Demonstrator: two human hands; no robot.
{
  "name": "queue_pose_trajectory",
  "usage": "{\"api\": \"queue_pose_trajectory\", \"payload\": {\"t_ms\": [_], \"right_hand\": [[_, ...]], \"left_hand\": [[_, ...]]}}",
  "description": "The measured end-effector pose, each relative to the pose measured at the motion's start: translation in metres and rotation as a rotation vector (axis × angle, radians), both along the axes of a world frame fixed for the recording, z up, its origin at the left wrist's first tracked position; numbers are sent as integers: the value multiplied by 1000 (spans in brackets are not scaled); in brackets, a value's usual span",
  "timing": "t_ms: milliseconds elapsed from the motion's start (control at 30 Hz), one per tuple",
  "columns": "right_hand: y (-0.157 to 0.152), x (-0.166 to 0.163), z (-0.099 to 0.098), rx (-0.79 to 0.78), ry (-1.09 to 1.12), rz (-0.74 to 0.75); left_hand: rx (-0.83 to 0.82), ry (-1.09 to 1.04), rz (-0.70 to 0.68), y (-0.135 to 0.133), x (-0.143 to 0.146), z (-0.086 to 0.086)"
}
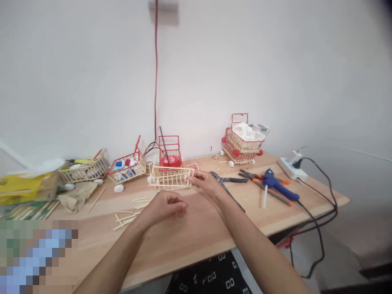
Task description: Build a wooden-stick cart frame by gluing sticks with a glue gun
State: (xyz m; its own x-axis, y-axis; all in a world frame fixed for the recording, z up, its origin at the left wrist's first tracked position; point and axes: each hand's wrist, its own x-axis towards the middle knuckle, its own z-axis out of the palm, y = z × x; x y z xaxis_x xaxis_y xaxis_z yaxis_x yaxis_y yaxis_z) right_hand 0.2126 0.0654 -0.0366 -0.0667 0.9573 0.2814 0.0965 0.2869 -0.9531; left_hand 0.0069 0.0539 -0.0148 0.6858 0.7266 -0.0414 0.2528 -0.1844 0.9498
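Note:
My right hand [206,183] pinches the right end of a pale wooden stick frame [171,167], an open lattice of thin sticks. Nearer to me, my left hand [168,207] hovers above the tabletop with its fingers curled together; whatever they may hold is too small to make out. Just behind the frame stands a small stick cart with a red handle [169,136], partly hidden by it. In that cart are a red lid-like piece [171,161] and a dark thin rod [164,145]. Loose cut sticks [125,218] lie left of my left hand.
A blue glue gun [280,185] rests by orange-handled pliers [260,183] and black-handled cutters [229,179]. Behind them are a white power strip [292,168] with cables and a filled red-trimmed cart [245,143]. Two more carts, one holding bottle caps [125,165], stand at left.

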Motion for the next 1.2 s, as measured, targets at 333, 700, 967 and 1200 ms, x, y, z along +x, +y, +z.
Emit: {"api": "queue_pose_trajectory", "payload": {"t_ms": [333,700,967,1200], "right_hand": [[5,0,-6,-10,-67,25],[12,1,-11,-7,-34,-22],[11,1,-17,-26,-79,3],[8,-1,-15,-32,-130,86]], "left_hand": [[645,-147,608,-5,-3,54],[863,105,378,24,41,15],[1059,11,523,10,26,19],[1258,140,470,19,17,24]]}}
